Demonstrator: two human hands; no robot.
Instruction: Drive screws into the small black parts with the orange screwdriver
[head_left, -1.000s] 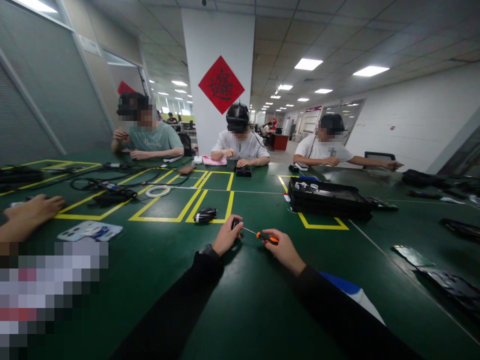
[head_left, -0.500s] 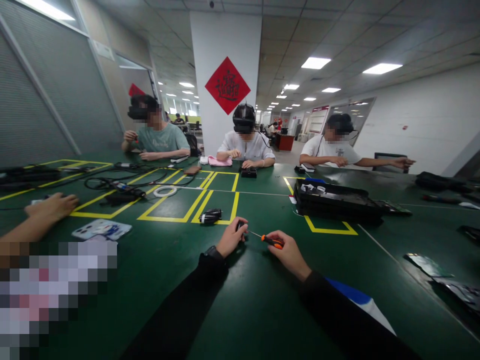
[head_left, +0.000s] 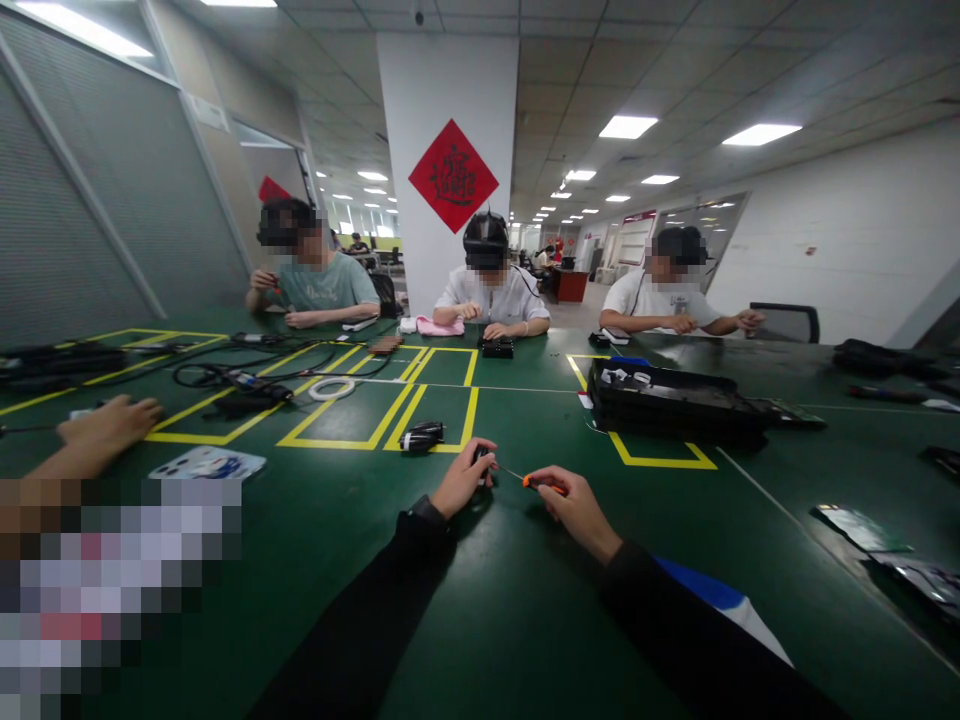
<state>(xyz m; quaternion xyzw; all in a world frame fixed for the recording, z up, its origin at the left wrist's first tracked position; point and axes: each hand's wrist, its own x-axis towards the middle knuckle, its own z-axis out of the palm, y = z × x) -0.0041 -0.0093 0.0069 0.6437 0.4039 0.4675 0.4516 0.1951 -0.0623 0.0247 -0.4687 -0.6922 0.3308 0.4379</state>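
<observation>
My left hand (head_left: 463, 480) is closed around a small dark part (head_left: 481, 456), mostly hidden by the fingers, so its kind cannot be made out. In my right hand (head_left: 576, 504) is a screwdriver (head_left: 534, 482) with an orange and black handle. Its thin shaft points left, and the tip reaches the dark part in my left hand. Both hands are held over the green table (head_left: 517, 620). Just beyond my left hand lies a bundle of black cylindrical pieces (head_left: 422, 437).
Black trays (head_left: 667, 400) are stacked at right, with circuit boards (head_left: 862, 528) nearer the edge. Cables (head_left: 217, 370), a white coil (head_left: 331, 388) and a phone (head_left: 208, 464) lie left. Another person's hand (head_left: 112, 425) rests at far left. Several people sit opposite.
The screwdriver's handle has turned a little in my right hand, which otherwise stays nearly in place. Across the table, the person at right has drawn an outstretched arm inward.
</observation>
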